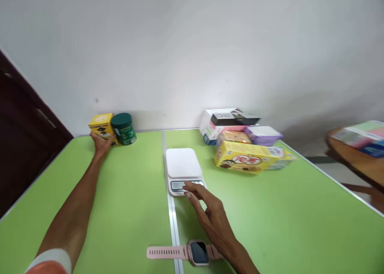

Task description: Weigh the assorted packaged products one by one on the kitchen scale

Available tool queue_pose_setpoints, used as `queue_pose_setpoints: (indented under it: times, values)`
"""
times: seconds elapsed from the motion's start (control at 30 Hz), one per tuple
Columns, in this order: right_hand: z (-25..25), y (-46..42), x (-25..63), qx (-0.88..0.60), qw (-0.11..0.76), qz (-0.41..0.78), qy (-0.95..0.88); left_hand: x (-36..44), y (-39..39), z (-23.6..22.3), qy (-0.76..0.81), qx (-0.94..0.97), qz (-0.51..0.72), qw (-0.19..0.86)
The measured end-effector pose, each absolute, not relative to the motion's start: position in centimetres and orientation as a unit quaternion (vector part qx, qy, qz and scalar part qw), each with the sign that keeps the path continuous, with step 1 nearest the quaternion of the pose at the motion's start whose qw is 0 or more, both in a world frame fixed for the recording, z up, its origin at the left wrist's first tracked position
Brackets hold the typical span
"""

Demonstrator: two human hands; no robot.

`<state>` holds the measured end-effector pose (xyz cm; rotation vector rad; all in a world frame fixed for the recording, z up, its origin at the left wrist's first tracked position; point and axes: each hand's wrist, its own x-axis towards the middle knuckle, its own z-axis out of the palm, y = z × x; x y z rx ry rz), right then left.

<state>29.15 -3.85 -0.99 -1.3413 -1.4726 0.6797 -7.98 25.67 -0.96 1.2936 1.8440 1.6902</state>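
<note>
Yellow box [101,125] stands within the left grip [102,145] — pinched between thumb and fingers.

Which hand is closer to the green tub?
Left: the left hand is on the yellow box beside the green tub; the right hand is farther away, by the white scale.

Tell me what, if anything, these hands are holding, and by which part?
The left hand clasps a small yellow printed cardboard box by its lower part, across the front. The right hand holds nothing.
</note>
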Motion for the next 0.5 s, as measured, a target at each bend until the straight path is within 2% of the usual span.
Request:
queue_pose_setpoints:
  times: [0.13,0.27,0.37,0.5]
  values:
    - [-0.5,-4.9,30.6,-0.552,0.523,0.243,-0.602,-8.1,24.5,-0.6,0.695,0.434,0.554,0.148]
    - [-1.1,-5.5,34.8,-0.598,0.562,0.179,-0.544,-6.3,21.0,-0.8,0.671,0.433,0.599,0.06]
    - [-2.3,-4.8,39.3,-0.653,0.61,0.121,-0.431,-1.2,16.8,0.1,0.596,0.49,0.636,0.028]
    - [-4.7,-2.0,43.5,-0.683,0.639,0.065,-0.348,10.1,10.1,2.1,0.455,0.633,0.616,0.112]
